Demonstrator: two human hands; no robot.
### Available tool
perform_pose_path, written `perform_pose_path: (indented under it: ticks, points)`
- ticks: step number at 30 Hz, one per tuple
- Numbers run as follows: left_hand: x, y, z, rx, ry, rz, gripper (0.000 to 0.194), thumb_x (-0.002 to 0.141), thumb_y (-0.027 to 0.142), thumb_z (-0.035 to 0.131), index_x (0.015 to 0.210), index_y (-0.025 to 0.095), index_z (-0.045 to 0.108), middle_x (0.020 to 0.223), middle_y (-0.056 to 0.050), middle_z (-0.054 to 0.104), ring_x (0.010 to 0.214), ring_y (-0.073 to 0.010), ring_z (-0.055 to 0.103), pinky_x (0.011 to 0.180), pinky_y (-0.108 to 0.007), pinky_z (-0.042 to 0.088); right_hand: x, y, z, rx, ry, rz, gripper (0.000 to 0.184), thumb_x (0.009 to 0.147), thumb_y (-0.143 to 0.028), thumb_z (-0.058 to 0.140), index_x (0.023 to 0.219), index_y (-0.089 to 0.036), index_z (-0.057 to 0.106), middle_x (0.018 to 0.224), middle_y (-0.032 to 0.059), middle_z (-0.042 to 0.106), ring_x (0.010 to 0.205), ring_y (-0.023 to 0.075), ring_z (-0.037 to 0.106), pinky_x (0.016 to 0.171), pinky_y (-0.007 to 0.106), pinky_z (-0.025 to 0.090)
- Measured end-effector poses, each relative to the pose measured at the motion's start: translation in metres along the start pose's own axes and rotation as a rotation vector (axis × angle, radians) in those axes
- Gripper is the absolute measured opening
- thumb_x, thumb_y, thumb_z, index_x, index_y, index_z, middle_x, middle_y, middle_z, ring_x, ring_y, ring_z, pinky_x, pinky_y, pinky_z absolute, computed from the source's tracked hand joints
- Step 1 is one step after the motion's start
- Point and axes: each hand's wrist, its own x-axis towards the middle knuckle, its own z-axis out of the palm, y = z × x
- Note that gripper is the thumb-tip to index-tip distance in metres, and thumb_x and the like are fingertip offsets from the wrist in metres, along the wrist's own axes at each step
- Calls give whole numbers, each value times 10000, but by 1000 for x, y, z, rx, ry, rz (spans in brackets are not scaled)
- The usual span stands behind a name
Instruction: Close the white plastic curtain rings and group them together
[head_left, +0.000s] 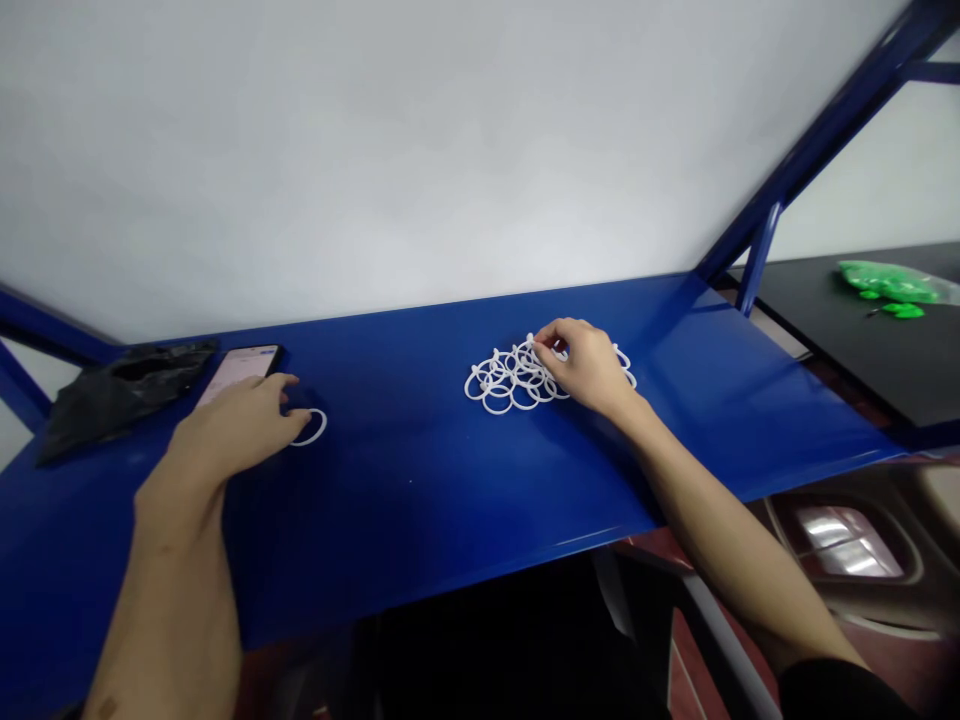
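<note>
On a blue metal shelf top (420, 490) lies a flat pile of interlinked white plastic rings (499, 380), which look like looped cable ties. My right hand (589, 365) is over the pile's upper right, covering part of it, with its fingertips at a small knob on a ring. I cannot tell whether that hand has hold of a ring. My left hand (240, 425) is well to the left of the pile. Its fingertips are curled onto a single white ring (315, 428), which lies apart from the pile and is partly hidden by them.
A smartphone (240, 372) lies beyond my left hand, next to a crumpled black plastic bag (124, 398). A white wall rises behind the shelf, with blue metal struts at both ends. To the right, a black surface (840, 340) holds a green object (892, 282).
</note>
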Motion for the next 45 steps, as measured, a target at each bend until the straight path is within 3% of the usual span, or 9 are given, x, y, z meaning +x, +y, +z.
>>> perform_pose_path:
  ticks: [3, 10, 16, 23, 26, 29, 32, 35, 45]
  points:
    - [-1, 1, 5, 158, -122, 41, 426, 771, 388, 662, 1158, 211, 642, 1059, -99, 740, 914, -304, 679, 780, -405, 524, -4, -8, 6, 7, -78, -56, 84, 915, -218, 602, 847, -209, 650, 851, 38, 719, 816, 201, 597, 764, 376, 480]
    - [-2, 24, 14, 64, -38, 113, 187, 828, 282, 539, 951, 241, 673, 905, -114, 723, 789, -296, 683, 722, -420, 505, -8, -12, 13, -101, -62, -96, 114, 952, -241, 588, 875, -195, 659, 864, 69, 699, 842, 234, 544, 790, 402, 453]
    - [-19, 87, 6, -257, 73, 300, 207, 884, 317, 524, 947, 247, 708, 991, -74, 684, 825, -211, 656, 785, -361, 550, -16, -40, 8, 21, 17, -169, 182, 1011, -296, 526, 919, -207, 656, 903, 75, 706, 851, 223, 561, 820, 401, 461]
    - [-56, 153, 19, -597, 42, 526, 136, 916, 313, 592, 1001, 248, 675, 896, -9, 704, 762, -145, 668, 710, -272, 565, -44, -77, 31, 418, -319, -215, 150, 991, -329, 579, 1066, -200, 585, 939, 41, 688, 791, 145, 640, 719, 293, 527]
    - [-60, 158, 29, -706, 39, 464, 154, 893, 328, 644, 1021, 242, 646, 924, -7, 724, 778, -147, 688, 735, -279, 572, -47, -78, 38, 532, -353, -146, 103, 992, -285, 565, 1048, -199, 576, 823, -5, 655, 680, 112, 612, 638, 250, 510]
    - [-58, 157, 33, -798, 53, 307, 322, 860, 418, 700, 1119, 238, 635, 963, -31, 743, 809, -169, 707, 723, -290, 575, -46, -76, 38, 565, -257, -106, 134, 983, -285, 590, 1083, -197, 598, 787, -14, 640, 670, 112, 606, 648, 252, 517]
    - [-55, 154, 31, -833, -37, 222, 315, 897, 518, 639, 1023, 235, 695, 861, -32, 758, 725, -171, 702, 638, -276, 556, -44, -75, 37, 538, -168, -112, 140, 988, -286, 594, 1092, -201, 632, 834, 7, 670, 706, 122, 620, 687, 269, 528]
    - [-55, 153, 27, -853, -80, 265, 321, 945, 518, 568, 912, 251, 742, 782, -13, 760, 680, -163, 698, 626, -263, 548, -45, -74, 37, 540, -159, -188, 122, 1007, -267, 563, 1045, -196, 654, 903, 36, 691, 780, 137, 643, 732, 286, 534]
    - [-59, 153, 37, -673, 63, 520, 272, 973, 357, 541, 871, 250, 769, 734, 27, 771, 637, -132, 708, 665, -226, 545, -49, -65, 35, 352, -291, -458, 239, 1066, -231, 411, 1058, -150, 635, 992, 112, 684, 939, 189, 643, 833, 355, 569]
